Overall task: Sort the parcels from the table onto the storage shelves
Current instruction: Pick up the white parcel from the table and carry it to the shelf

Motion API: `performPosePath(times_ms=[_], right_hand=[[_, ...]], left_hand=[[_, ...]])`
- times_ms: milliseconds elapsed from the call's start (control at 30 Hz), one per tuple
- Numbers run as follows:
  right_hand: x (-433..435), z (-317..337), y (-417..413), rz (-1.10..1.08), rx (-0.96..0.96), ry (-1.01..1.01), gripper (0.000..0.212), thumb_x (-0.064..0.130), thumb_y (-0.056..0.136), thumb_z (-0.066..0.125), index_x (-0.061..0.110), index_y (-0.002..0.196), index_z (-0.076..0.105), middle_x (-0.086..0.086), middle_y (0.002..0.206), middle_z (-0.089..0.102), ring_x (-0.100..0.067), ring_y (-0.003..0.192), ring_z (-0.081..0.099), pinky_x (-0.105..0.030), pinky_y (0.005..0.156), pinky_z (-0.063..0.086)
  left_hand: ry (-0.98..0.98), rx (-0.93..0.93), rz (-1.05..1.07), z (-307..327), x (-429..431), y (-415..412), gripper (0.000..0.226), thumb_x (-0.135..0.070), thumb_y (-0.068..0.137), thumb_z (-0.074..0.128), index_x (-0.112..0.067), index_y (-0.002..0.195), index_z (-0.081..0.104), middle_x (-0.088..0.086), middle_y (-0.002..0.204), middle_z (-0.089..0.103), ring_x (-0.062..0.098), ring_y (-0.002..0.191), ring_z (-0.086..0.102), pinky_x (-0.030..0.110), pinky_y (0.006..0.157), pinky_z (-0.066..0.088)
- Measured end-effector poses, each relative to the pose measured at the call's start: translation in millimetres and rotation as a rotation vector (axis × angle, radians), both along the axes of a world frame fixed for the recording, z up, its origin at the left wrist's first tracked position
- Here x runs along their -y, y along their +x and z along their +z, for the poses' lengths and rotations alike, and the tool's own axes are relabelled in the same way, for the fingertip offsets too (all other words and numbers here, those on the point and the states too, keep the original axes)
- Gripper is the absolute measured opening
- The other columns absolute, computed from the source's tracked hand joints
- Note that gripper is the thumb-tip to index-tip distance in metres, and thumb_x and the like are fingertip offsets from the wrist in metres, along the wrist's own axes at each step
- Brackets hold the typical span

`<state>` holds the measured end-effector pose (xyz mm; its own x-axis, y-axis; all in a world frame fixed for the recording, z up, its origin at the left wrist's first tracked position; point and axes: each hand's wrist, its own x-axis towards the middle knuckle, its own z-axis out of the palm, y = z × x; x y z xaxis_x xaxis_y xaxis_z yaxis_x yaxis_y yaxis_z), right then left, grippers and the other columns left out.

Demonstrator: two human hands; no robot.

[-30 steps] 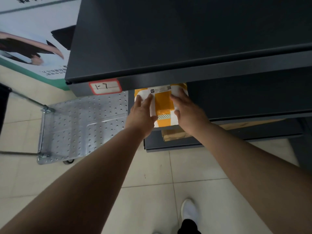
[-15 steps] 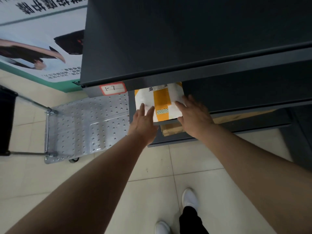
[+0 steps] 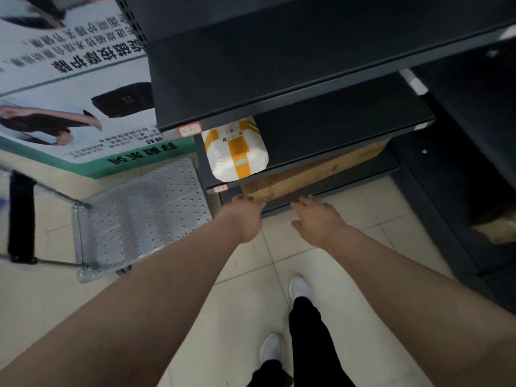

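Observation:
A white parcel with orange tape (image 3: 236, 152) lies at the left end of a dark metal shelf (image 3: 335, 135), its near end sticking out past the shelf's front edge. On the shelf below lies a brown cardboard parcel (image 3: 307, 174). My left hand (image 3: 245, 216) hangs below and in front of the white parcel, fingers loosely curled, holding nothing. My right hand (image 3: 318, 219) is beside it, fingers spread and relaxed, also holding nothing. Neither hand touches a parcel.
A silver platform trolley (image 3: 145, 213) with a black-gripped handle (image 3: 21, 216) stands on the tiled floor at left. A wall poster (image 3: 69, 88) is behind it. More dark shelving (image 3: 460, 163) runs along the right. My feet in white shoes (image 3: 300, 286) are below.
Both hands have let go of the white parcel and drawn back towards me. The parcel stays on the shelf. The view has pulled back, showing more of the shelving.

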<state>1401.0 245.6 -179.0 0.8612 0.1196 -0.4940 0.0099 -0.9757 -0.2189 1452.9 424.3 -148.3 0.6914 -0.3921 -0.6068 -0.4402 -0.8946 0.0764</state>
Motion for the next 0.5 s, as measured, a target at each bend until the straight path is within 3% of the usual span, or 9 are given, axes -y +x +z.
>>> performPosePath(times_ms=[200, 500], right_hand=[[30, 47, -122, -0.236, 0.006, -0.043, 0.054, 0.035, 0.102, 0.037, 0.016, 0.15, 0.023, -0.008, 0.159, 0.018, -0.025, 0.146, 0.012, -0.044, 0.116, 0.015], [97, 84, -342, -0.791, -0.017, -0.149, 0.049, 0.037, 0.1, 0.039, 0.016, 0.144, 0.034, -0.008, 0.149, 0.035, -0.027, 0.141, 0.025, -0.044, 0.111, 0.028]], left_hand=[[-0.053, 0.025, -0.262, 46, 42, -79, 0.049, -0.025, 0.1, 0.044, -0.017, 0.147, 0.032, 0.012, 0.145, 0.041, 0.031, 0.131, 0.036, 0.042, 0.103, 0.039], [-0.097, 0.038, -0.784, 71, 173, -210, 0.045, -0.031, 0.099, 0.046, -0.013, 0.14, 0.039, 0.012, 0.143, 0.042, 0.031, 0.134, 0.033, 0.04, 0.102, 0.039]])
